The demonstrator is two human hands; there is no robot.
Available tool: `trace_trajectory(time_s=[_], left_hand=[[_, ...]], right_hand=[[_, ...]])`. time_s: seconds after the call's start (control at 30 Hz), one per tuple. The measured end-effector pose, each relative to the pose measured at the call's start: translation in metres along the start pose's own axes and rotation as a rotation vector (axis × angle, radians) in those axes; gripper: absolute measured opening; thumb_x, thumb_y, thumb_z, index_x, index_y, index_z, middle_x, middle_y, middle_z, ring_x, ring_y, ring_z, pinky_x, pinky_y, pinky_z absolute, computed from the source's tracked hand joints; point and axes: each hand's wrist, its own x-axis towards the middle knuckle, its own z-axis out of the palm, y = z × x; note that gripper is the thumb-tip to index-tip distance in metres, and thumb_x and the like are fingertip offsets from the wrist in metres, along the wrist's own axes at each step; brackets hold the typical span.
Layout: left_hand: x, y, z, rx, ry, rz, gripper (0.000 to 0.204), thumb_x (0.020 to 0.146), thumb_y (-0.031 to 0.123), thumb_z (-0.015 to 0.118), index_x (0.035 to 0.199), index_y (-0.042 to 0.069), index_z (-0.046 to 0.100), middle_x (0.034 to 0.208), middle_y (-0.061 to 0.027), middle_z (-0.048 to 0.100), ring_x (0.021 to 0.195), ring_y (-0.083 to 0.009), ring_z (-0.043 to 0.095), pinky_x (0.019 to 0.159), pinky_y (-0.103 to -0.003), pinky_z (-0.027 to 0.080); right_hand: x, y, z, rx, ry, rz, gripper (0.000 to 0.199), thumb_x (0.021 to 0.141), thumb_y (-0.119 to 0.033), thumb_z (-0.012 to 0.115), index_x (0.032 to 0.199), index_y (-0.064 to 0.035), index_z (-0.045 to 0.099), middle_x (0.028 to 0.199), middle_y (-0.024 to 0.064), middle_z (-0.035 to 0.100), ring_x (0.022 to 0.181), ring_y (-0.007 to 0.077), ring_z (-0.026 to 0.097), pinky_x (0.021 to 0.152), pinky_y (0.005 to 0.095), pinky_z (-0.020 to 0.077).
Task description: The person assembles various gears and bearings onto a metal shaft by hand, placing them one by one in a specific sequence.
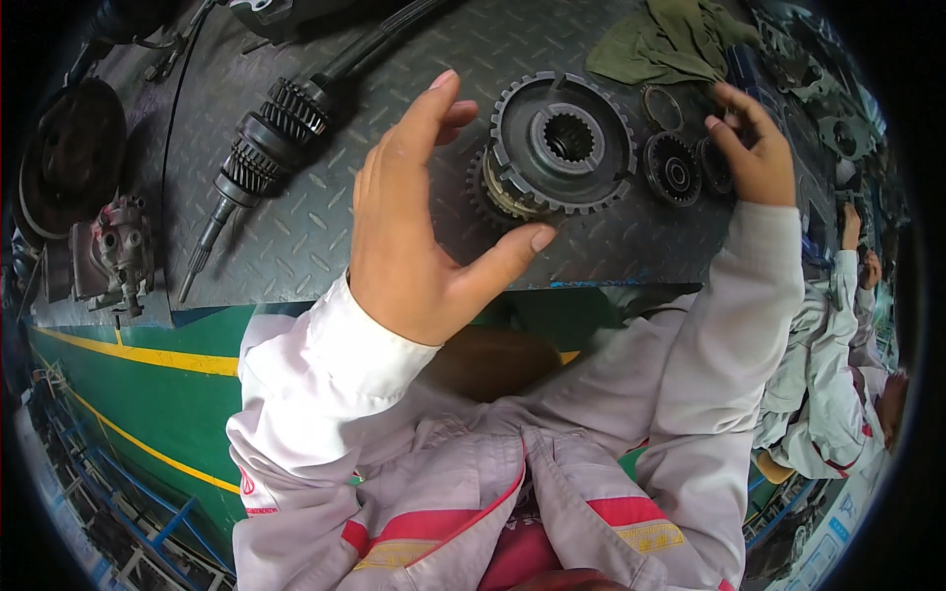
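My left hand (406,212) is spread beside a stacked gear assembly (522,163), thumb and fingers apart with nothing between them. The assembly stands on the tread-plate table; a toothed ring with a splined centre hole forms its top, and a brass-coloured ring shows below. Over at the right, my right hand (761,148) is raised with thumb and forefinger apart, holding nothing that I can see. Close to it lie a dark round bearing-like part (673,168), a second round part (715,165) partly hidden by the hand, and a thin ring (661,107).
A long gear shaft (266,143) lies slantwise on the tread-plate table (325,231). Behind my right hand is a crumpled green cloth (670,41). At the left stand a dark disc (71,158) and a metal housing (120,251). Another person (823,394) sits at the right.
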Motion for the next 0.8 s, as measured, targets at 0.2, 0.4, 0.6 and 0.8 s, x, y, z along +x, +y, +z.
trace_trajectory(time_s=[0.2,0.4,0.6,0.8], left_hand=[[0.0,-0.001,-0.001,-0.021,-0.001,0.035,0.103,0.077,0.032,0.085,0.157,0.001,0.029,0.143,-0.0192,0.052,0.13,-0.0284,0.052,0.109,-0.041,0.038],[0.003,-0.004,0.002,-0.029,0.057,0.082,0.104,0.073,0.033,0.089,0.153,-0.004,0.034,0.137,-0.0233,0.054,0.121,-0.0353,0.057,0.104,-0.044,0.043],[0.001,-0.004,0.001,-0.064,0.034,0.051,0.1,0.08,0.036,0.082,0.157,0.001,0.028,0.146,-0.0204,0.05,0.13,-0.0296,0.052,0.11,-0.041,0.037],[-0.002,-0.004,-0.005,-0.097,0.021,0.035,0.098,0.078,0.028,0.083,0.157,0.003,0.03,0.145,-0.0188,0.051,0.127,-0.0294,0.054,0.109,-0.042,0.036]], right_hand=[[0.014,-0.003,0.036,-0.386,-0.09,0.11,0.06,0.077,-0.037,0.086,0.124,-0.0045,0.07,0.114,0.0156,0.073,0.101,0.0273,0.071,0.091,0.0362,0.0538],[0.028,-0.022,0.069,-0.724,-0.132,0.174,0.064,0.073,-0.039,0.088,0.124,-0.0059,0.068,0.119,0.0204,0.071,0.112,0.0375,0.067,0.096,0.0406,0.0519],[0.033,-0.023,0.055,-0.577,-0.036,0.119,0.056,0.073,-0.029,0.086,0.12,-0.0065,0.068,0.114,0.0161,0.073,0.107,0.0324,0.07,0.095,0.0384,0.0544],[0.01,-0.114,0.039,0.253,-0.064,-0.159,0.058,0.085,0.005,0.072,0.14,0.0027,0.053,0.135,0.0156,0.061,0.119,0.019,0.062,0.104,0.0297,0.0488]])
